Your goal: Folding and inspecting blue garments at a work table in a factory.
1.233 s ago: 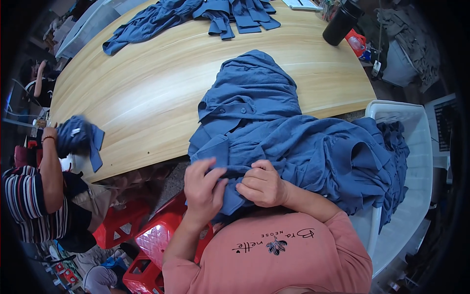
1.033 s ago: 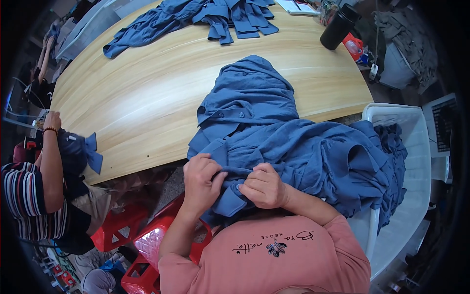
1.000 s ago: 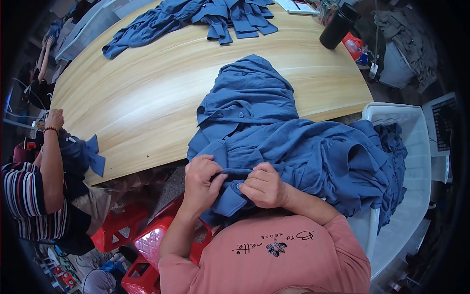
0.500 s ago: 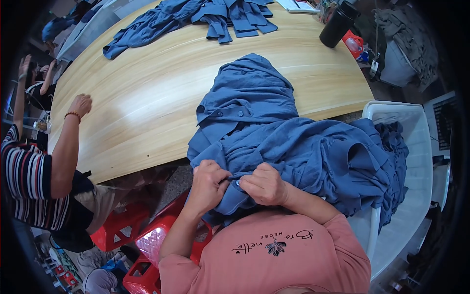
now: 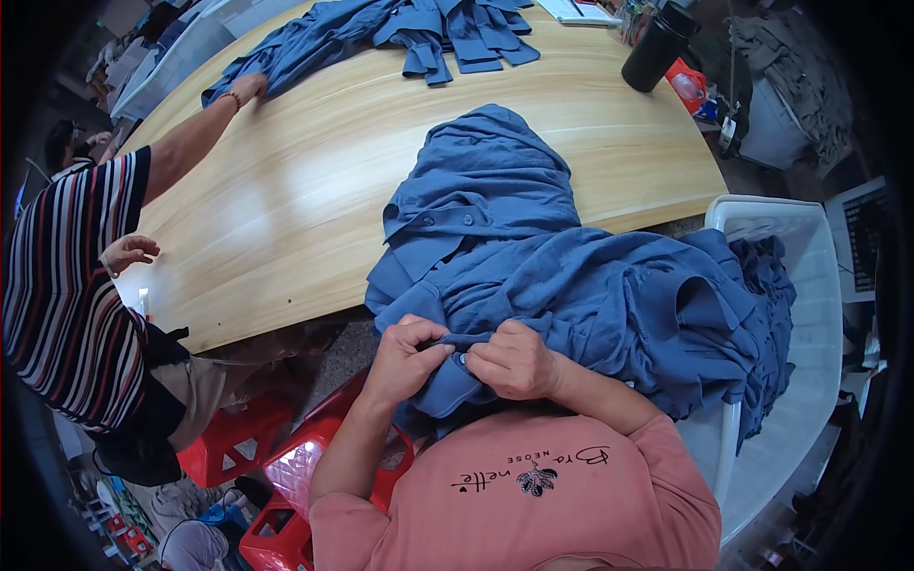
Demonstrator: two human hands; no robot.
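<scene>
- Head view looks down on the left hand (image 5: 405,357) and the right hand (image 5: 514,360), close together at the near edge of the wooden counter (image 5: 286,200), both pinching one blue shirt (image 5: 476,238)
- Left fingers are curled shut on a fold of the cloth; right fingers are closed on the cloth just across from them, and a small dark button (image 5: 462,360) shows between the two thumbs
- That shirt lies half on the counter and half in the person's lap, its collar turned toward the far side
- More blue garments (image 5: 685,324) are heaped to the right, touching the shirt and spilling into a white plastic crate (image 5: 809,285)
- Risk, as I judge it: the heap leans on the shirt, so any pull on the cloth could drag neighbouring pieces off the counter edge
- Button is small and partly hidden by the thumbs, so a slip of the grip could let the cloth edge drop out of the pinch
- A co-worker in a striped shirt (image 5: 67,305) stands at the left and reaches across the counter to another spread of blue clothes (image 5: 400,29), well apart from the hands
- A dark tumbler (image 5: 657,46) stands at the far right edge; cloth swept that way could tip it
</scene>
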